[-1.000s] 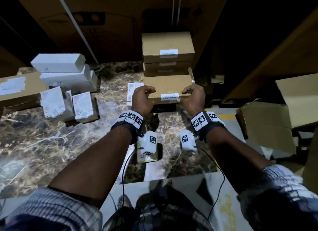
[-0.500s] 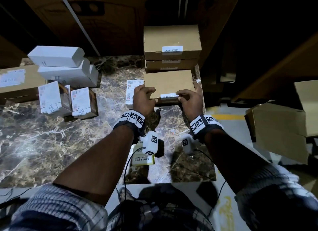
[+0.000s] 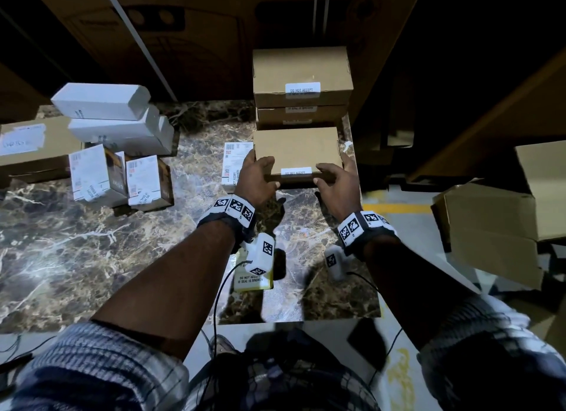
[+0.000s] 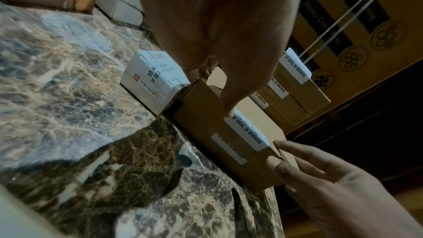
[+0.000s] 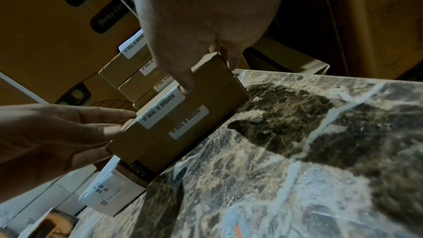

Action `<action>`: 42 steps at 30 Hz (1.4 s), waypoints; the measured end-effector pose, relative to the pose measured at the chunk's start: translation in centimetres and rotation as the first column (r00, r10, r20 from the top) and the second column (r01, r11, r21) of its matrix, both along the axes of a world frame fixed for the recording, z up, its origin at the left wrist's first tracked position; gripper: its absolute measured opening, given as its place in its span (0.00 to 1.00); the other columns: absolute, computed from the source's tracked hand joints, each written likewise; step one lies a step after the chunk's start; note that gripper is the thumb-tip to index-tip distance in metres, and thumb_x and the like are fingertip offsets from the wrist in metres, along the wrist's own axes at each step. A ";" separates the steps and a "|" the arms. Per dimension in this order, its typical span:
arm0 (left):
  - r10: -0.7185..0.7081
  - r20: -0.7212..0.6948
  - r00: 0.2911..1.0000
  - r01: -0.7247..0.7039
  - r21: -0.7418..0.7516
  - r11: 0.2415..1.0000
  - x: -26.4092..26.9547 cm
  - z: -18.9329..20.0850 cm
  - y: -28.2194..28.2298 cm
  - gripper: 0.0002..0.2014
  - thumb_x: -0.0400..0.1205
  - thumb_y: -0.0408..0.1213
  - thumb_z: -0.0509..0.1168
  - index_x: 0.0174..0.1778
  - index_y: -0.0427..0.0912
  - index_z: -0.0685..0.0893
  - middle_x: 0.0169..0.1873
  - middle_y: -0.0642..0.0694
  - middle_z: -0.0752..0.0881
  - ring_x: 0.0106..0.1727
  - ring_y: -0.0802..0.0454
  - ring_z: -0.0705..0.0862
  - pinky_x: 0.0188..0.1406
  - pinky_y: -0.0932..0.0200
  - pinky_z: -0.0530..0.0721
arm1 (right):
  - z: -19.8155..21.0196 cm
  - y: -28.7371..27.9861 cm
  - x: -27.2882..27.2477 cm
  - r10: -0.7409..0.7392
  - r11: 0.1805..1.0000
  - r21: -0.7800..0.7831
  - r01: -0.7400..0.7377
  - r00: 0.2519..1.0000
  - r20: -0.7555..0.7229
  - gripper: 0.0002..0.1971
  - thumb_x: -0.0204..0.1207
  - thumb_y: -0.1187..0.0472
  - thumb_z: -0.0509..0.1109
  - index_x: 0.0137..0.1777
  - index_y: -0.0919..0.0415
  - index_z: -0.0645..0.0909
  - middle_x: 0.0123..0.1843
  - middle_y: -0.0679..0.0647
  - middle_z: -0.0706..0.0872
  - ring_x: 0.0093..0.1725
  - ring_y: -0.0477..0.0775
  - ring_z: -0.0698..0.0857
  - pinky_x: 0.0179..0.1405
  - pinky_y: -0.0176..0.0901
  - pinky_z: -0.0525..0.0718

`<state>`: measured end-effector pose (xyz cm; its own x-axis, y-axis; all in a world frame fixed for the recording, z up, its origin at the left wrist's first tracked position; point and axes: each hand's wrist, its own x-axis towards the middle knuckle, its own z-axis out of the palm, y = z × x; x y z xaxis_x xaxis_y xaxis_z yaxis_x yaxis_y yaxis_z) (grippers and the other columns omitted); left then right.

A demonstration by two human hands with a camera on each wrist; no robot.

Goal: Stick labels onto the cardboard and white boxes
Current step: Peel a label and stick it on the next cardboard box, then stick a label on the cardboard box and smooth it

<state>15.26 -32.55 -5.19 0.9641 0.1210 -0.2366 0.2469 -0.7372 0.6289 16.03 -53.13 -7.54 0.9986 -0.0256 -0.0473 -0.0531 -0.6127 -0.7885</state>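
A flat cardboard box lies on top of another cardboard box near the table's right edge. A white "DO NOT ACCEPT IF SEAL IS BROKEN" label wraps over its front edge. My left hand grips the box's left front corner, thumb on top beside the label. My right hand grips the right front corner, with its thumb by the label's other end and its fingers along the right side. The lower box also carries a label.
A stack of labelled cardboard boxes stands just behind. A white labelled box sits left of my left hand. White boxes and small labelled boxes are at far left. A yellow-backed label sheet lies on the marble table. Large cartons stand off the table's right edge.
The cardboard box has moved a little away from me toward the stack, with both hands still holding its front corners. The thumbs have shifted closer to the label.
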 end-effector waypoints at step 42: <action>0.353 0.304 0.885 -0.315 -0.168 0.934 -12.6 5.8 39.3 0.16 0.78 0.26 0.68 0.61 0.43 0.83 0.57 0.44 0.87 0.58 0.49 0.86 0.62 0.51 0.84 | 8.8 41.7 -6.4 0.544 0.839 -0.070 -0.540 0.826 0.148 0.22 0.76 0.66 0.70 0.71 0.65 0.77 0.68 0.63 0.77 0.69 0.62 0.76 0.70 0.52 0.75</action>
<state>2.65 6.76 0.63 0.8964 0.4404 0.0506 0.2347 -0.5684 0.7886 9.61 -11.43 1.25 0.8461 0.5230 0.1025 0.4147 -0.5252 -0.7431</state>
